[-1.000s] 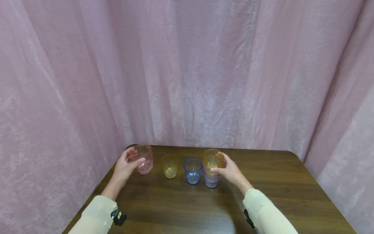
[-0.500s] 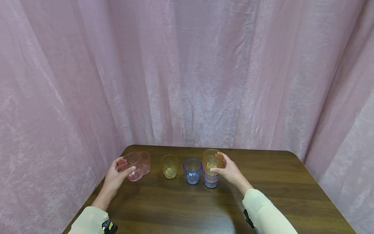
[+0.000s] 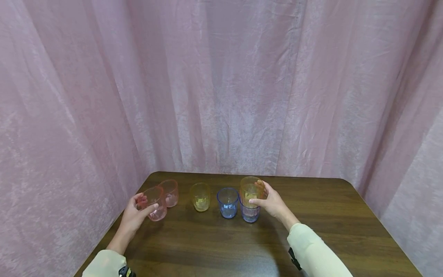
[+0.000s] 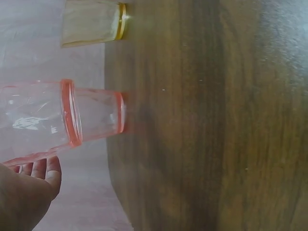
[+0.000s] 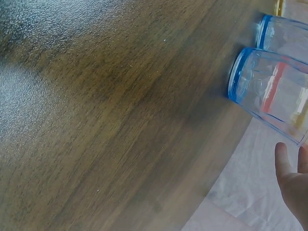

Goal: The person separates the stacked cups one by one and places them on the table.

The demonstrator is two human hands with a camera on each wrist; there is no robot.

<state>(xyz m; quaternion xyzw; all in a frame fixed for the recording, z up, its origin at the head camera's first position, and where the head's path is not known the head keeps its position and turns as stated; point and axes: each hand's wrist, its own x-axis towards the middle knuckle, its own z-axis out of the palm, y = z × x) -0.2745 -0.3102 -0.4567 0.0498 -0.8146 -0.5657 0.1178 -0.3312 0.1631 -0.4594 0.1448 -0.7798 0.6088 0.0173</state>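
My left hand (image 3: 133, 213) grips a clear pink cup (image 3: 155, 206) round its side, tilted a little. Just behind it stands a second pink cup (image 3: 170, 194), overlapped by the held one in the left wrist view. The right hand (image 3: 271, 200) holds a yellow cup (image 3: 250, 186) between thumb and fingers. That yellow cup sits nested in a blue cup (image 3: 250, 216). A red band (image 5: 274, 89) shows inside the blue cup in the right wrist view, below the yellow one. To the stack's left stands another blue cup (image 3: 228, 206).
A single yellow cup (image 3: 200, 198) stands between the pink cups and the blue one. The brown wooden table (image 3: 207, 246) ends at a rear edge close behind the cups. Pink curtains (image 3: 221, 96) hang around its back and sides.
My left hand has drawn its pink cup toward the left and nearer the body, off the second pink cup, which now shows separately behind. The right hand and its stack have stayed put.
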